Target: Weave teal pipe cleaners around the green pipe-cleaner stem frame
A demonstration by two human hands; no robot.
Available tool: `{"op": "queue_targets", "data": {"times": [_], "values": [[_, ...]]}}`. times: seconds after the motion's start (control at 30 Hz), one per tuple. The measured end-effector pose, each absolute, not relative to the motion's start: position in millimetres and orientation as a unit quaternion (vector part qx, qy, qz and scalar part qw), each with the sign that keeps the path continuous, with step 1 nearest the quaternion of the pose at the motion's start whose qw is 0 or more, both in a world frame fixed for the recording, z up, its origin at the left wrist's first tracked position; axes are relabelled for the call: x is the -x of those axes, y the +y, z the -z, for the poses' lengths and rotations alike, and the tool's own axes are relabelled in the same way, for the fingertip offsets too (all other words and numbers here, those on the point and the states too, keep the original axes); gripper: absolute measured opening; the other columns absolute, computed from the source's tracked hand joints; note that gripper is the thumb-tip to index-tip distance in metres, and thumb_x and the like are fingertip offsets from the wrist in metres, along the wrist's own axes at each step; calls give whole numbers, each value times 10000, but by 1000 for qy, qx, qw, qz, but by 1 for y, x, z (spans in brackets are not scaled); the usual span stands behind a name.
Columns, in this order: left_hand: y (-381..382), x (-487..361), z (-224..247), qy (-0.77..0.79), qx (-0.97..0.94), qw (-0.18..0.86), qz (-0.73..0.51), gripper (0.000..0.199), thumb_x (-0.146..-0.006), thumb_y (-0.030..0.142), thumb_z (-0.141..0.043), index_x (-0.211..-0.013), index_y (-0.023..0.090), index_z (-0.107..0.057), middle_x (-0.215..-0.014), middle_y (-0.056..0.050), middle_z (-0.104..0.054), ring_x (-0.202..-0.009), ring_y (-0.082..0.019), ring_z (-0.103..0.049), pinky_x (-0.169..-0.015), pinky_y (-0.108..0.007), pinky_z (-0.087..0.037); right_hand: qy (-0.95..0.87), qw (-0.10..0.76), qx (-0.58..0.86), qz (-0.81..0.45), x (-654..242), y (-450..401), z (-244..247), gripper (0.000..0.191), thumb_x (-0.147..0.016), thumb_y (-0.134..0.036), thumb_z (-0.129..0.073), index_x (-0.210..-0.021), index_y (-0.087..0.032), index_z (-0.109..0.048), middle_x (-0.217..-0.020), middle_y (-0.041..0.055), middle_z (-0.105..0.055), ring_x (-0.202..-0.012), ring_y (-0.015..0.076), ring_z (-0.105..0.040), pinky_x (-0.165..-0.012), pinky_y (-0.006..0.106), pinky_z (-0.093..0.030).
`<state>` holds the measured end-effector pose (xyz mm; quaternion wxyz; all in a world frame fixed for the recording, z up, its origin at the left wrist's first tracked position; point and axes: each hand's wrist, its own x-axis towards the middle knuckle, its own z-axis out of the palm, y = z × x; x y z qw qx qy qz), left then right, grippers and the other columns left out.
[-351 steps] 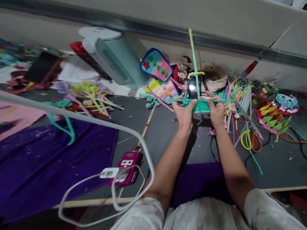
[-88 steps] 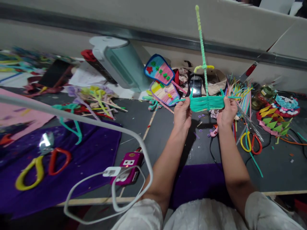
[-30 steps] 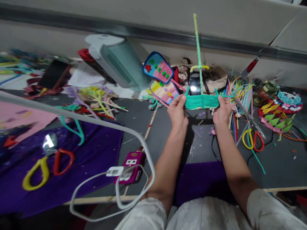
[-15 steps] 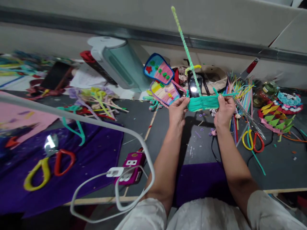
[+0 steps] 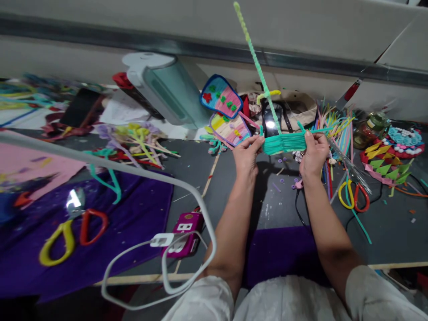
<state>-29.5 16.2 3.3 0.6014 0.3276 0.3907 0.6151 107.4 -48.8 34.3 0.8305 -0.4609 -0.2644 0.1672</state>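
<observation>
Panel (image 5: 284, 142) above table (image 5: 394, 234), pinched at opposite ends between thumb and fingers of left hand (image 5: 246, 160) and right hand (image 5: 313, 158). Advisable: pull gently and evenly, keep flat, avoid bending tilted stem (image 5: 257, 64).

Single view, worn on head, looks forward and down past short white fabric sleeves (image 5: 203, 296), across flat dark grey counter (image 5: 394, 240) to pale grey wall (image 5: 200, 20). Near range: bare left hand (image 5: 248, 157), bare right hand (image 5: 314, 156) right of centre. Tilted: long dark rail (image 5: 100, 38) slopes down rightward.
</observation>
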Motion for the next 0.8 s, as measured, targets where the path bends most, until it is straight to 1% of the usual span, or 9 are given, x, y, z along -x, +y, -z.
{"op": "queue_targets", "data": {"times": [0.13, 0.27, 0.4, 0.53, 0.63, 0.73, 0.8], "values": [[16, 28, -1, 400, -333, 582, -625, 358, -460, 351, -937, -710, 162, -764, -624, 9, -675, -552, -88, -560, -576, -230, -444, -267, 823, 476, -160, -107, -49, -34, 328, -793, -458, -729, -761, -214, -512, -691, -70, -509, -629, 68, -497, -616, 213, -438], [16, 27, 0, 399, -320, 597, -617, 376, -468, 346, -934, -730, 155, -743, -612, 19, -655, -532, -82, -556, -560, -222, -436, -273, 821, 476, -158, -107, -48, -32, 308, -798, -439, -725, -765, -213, -518, -704, -65, -518, -647, 73, -506, -627, 215, -438], [16, 25, 4, 398, -284, 645, -587, 389, -483, 316, -941, -766, 175, -715, -610, 32, -640, -521, -87, -570, -555, -220, -465, -270, 823, 472, -163, -111, -45, -27, 305, -796, -430, -723, -764, -210, -514, -702, -70, -516, -645, 70, -509, -634, 215, -436], [18, 24, 9, 391, -240, 698, -550, 378, -539, 218, -927, -847, 189, -710, -670, 19, -672, -550, -108, -610, -585, -249, -517, -221, 841, 455, -193, -120, -39, -17, 336, -726, -410, -777, -740, -203, -513, -673, -88, -523, -613, 61, -494, -636, 215, -437], [20, 24, 12, 377, -230, 736, -513, 357, -591, 197, -911, -880, 190, -701, -677, 13, -677, -539, -113, -610, -598, -271, -548, -187, 843, 449, -228, -128, -35, -8, 352, -681, -393, -800, -731, -201, -509, -656, -98, -526, -612, 66, -507, -649, 225, -451], [20, 25, 15, 361, -224, 771, -474, 322, -639, 214, -895, -882, 190, -686, -737, -14, -710, -608, -153, -666, -623, -303, -574, -157, 840, 445, -266, -133, -32, -1, 335, -683, -368, -792, -724, -203, -503, -639, -99, -533, -614, 80, -533, -663, 242, -472], [19, 24, 15, 351, -221, 790, -452, 276, -668, 217, -882, -852, 186, -679, -769, -34, -724, -669, -186, -697, -664, -339, -591, -138, 840, 437, -289, -135, -31, 1, 324, -686, -345, -788, -712, -203, -497, -625, -95, -549, -592, 83, -535, -646, 246, -473]]}}
